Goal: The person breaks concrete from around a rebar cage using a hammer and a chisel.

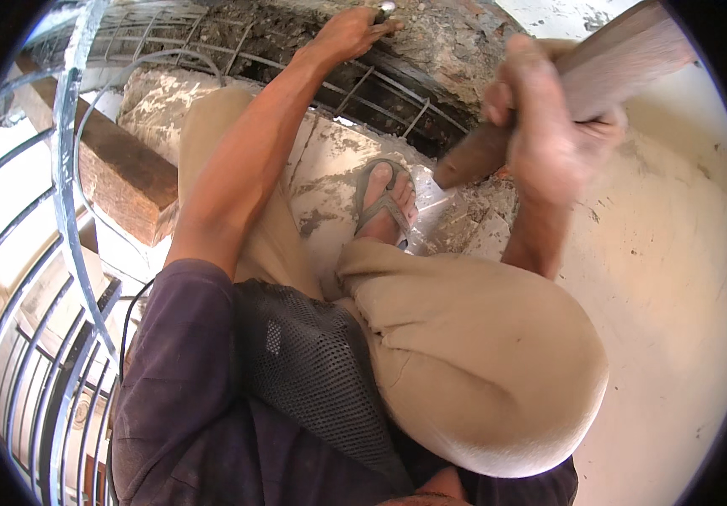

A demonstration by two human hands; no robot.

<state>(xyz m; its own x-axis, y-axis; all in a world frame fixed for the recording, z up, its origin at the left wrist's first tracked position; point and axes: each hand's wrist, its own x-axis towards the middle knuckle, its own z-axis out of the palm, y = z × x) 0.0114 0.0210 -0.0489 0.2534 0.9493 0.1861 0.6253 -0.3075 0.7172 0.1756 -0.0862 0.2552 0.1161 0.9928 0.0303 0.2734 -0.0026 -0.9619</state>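
My left hand (348, 35) is closed at the top of the view, over a rough broken masonry edge. A metal rod with a shiny rounded end (387, 7) pokes out of its fist; the rest of the rod is hidden. On the right, my right hand (553, 139) is raised and wrapped around a thick wooden club (625, 63), slightly blurred. The club's broad part extends to the upper right, and its narrower end slants down toward the masonry. Below my left hand runs a dark trench with a steel rebar grid (363, 93).
My sandalled foot (387, 198) rests on a chipped pale ledge (325, 156) beside the trench. A wooden beam (123, 181) and curved metal bars (64, 169) stand at the left, with a grey cable (85, 126) near them. A pale wall (641, 320) fills the right.
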